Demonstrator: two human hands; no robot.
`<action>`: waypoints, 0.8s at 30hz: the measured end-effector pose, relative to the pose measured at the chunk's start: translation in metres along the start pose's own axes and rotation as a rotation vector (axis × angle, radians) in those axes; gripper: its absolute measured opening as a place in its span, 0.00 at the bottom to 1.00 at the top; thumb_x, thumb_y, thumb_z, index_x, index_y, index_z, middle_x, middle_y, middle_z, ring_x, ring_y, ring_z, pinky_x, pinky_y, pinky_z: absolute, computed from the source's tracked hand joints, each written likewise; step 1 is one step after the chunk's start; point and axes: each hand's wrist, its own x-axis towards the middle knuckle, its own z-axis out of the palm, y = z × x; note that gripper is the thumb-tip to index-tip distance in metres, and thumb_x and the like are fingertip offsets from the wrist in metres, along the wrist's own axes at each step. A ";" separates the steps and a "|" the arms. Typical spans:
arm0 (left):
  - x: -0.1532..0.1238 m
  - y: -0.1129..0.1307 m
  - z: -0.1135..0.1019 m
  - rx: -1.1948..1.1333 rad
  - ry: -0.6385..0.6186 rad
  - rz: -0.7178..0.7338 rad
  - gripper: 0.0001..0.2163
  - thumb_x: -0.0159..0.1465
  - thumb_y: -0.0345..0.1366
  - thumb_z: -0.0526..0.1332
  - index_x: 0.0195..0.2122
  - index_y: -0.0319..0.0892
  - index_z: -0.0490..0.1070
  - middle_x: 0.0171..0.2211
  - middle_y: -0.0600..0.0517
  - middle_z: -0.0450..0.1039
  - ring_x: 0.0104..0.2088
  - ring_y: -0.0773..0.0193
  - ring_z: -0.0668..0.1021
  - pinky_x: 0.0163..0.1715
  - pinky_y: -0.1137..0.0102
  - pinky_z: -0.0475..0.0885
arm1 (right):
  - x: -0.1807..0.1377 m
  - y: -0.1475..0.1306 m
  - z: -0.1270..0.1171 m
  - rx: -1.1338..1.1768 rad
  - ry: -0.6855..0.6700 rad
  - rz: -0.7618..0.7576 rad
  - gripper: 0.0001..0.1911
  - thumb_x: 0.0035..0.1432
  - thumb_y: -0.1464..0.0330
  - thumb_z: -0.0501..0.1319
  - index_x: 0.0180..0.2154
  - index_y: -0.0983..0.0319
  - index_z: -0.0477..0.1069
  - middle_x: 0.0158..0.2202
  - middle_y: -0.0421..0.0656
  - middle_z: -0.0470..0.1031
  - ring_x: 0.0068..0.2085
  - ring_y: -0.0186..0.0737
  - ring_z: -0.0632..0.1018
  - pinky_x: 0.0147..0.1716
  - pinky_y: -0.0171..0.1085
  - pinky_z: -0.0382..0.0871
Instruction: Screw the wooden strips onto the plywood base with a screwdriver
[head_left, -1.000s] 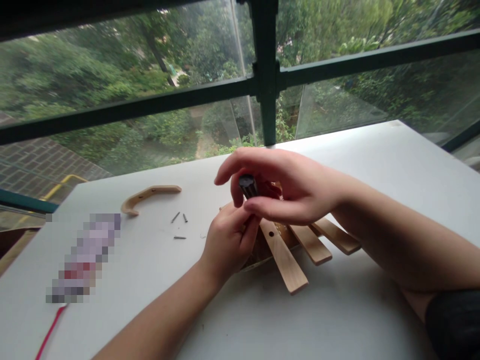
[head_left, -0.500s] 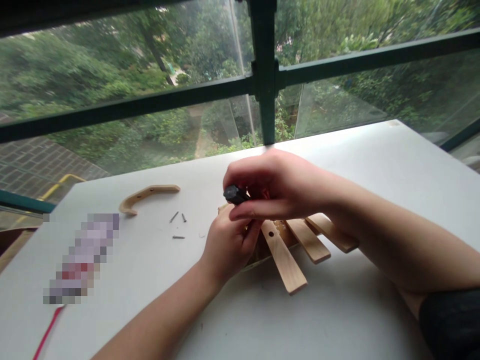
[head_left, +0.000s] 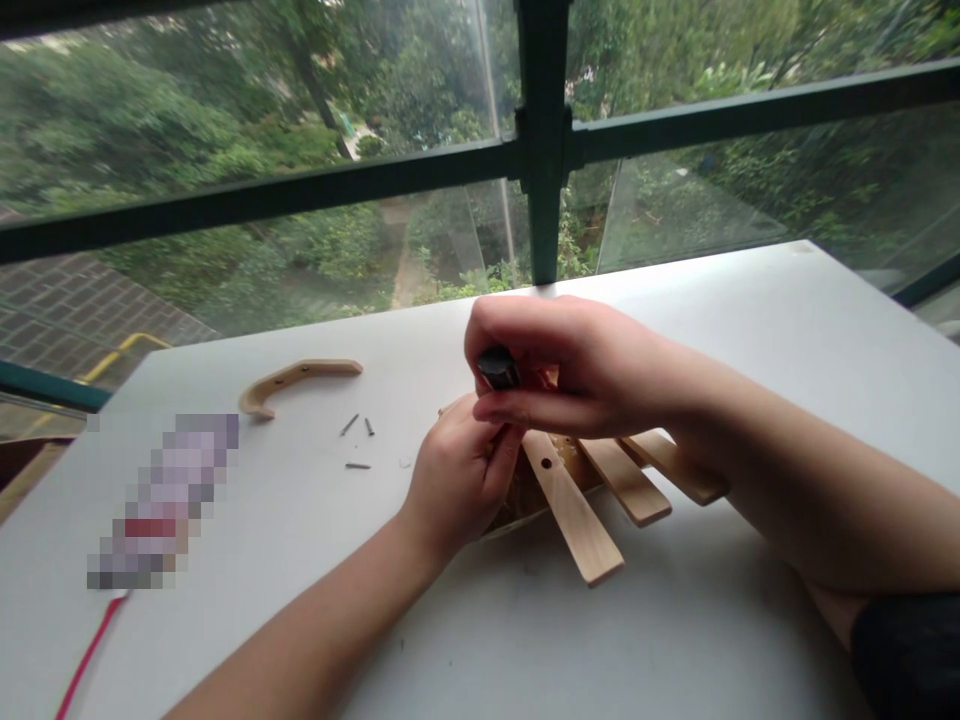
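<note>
My right hand (head_left: pixel 555 365) is closed around the black handle of a screwdriver (head_left: pixel 498 368), its end facing me; the shaft and tip are hidden. Just below and to the left, my left hand (head_left: pixel 457 470) has its fingers closed on the near-left part of a brown wooden piece (head_left: pixel 517 500), and its fingertips are hidden. Pale wooden slats fan out from that piece to the right. The nearest slat (head_left: pixel 577 520) has a dark round hole, with a second slat (head_left: pixel 630 480) and a third slat (head_left: pixel 686 470) beyond it under my right forearm.
Three screws (head_left: pixel 358 466) lie on the white table (head_left: pixel 300 520) left of my hands. Behind them is a curved wooden strip (head_left: pixel 300 372) with holes. A blurred-out flat object (head_left: pixel 172 490) with a red cord (head_left: pixel 86 655) lies at the left. A green-framed window (head_left: pixel 544 200) borders the far edge.
My right hand and the screwdriver handle have shifted slightly right, and the handle sits at a different tilt. My left hand stays on the wooden piece. The view has shifted a little.
</note>
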 end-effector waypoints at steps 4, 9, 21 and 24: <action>0.001 -0.001 0.001 0.005 0.003 0.005 0.08 0.67 0.33 0.57 0.32 0.39 0.73 0.34 0.47 0.77 0.37 0.59 0.78 0.39 0.66 0.72 | 0.000 0.002 0.002 0.005 -0.011 0.015 0.04 0.65 0.71 0.56 0.37 0.62 0.59 0.33 0.35 0.63 0.33 0.26 0.62 0.33 0.28 0.61; 0.001 0.001 0.001 -0.011 0.016 0.020 0.05 0.67 0.32 0.57 0.35 0.40 0.72 0.34 0.49 0.76 0.36 0.61 0.77 0.37 0.67 0.72 | -0.001 -0.001 -0.001 0.072 -0.043 0.024 0.04 0.63 0.75 0.54 0.42 0.64 0.61 0.36 0.38 0.66 0.36 0.28 0.66 0.36 0.29 0.64; 0.001 0.001 0.000 0.015 -0.012 0.014 0.07 0.67 0.33 0.57 0.38 0.41 0.74 0.35 0.49 0.77 0.38 0.60 0.78 0.41 0.67 0.73 | -0.001 0.004 -0.009 0.042 -0.115 0.045 0.05 0.58 0.75 0.58 0.38 0.63 0.65 0.32 0.38 0.68 0.32 0.30 0.66 0.31 0.31 0.60; 0.001 0.002 -0.001 0.021 -0.026 -0.001 0.07 0.67 0.33 0.56 0.38 0.41 0.75 0.34 0.49 0.78 0.38 0.60 0.78 0.40 0.67 0.73 | -0.001 0.005 -0.005 0.030 -0.074 0.047 0.05 0.58 0.74 0.59 0.37 0.63 0.63 0.30 0.36 0.64 0.30 0.28 0.62 0.30 0.30 0.58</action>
